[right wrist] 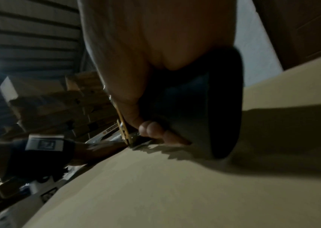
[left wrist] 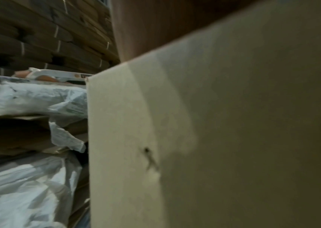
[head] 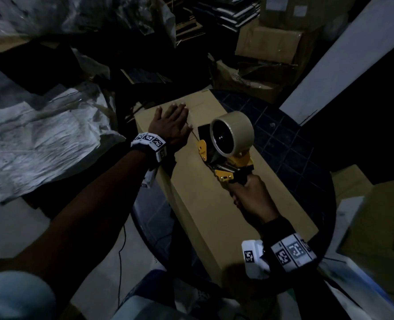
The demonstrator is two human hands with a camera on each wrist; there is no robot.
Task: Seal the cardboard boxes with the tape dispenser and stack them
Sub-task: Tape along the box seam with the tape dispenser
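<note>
1. Two hands on one long cardboard box [head: 205, 199], which lies on a dark round table [head: 290, 139].
2. Left hand [head: 170, 125] lies flat on the box top at its far end, fingers straight and together, palm down, gripping nothing. Its fingertips [head: 181, 104] reach close to the far edge of the box.
3. Right hand [head: 249, 195] has its fingers curled round the black handle of the tape dispenser [head: 226, 146]; in the right wrist view the fingers [right wrist: 151, 129] wrap the handle just above the box surface.
4. Dispenser sits on the box top, just right of the left hand's thumb side and beyond the right knuckles. Yellow frame, brown tape roll [head: 232, 133] on it, front end near the centre seam.
5. Seam line runs along the box from under the dispenser to beside the left fingers. Cannot tell whether tape is already laid on it.
6. Left wrist view: box side wall [left wrist: 214, 138] fills the frame, with a small dark scuff on it; the fingers are hidden there.
7. Both wrists carry bands with black-and-white marker tags [head: 151, 142].
8. Beyond the left fingertips: more cardboard boxes [head: 269, 47] piled up. Left of the left hand: crumpled white plastic sheeting [head: 41, 135].
9. Room is dim, edges blurred.
</note>
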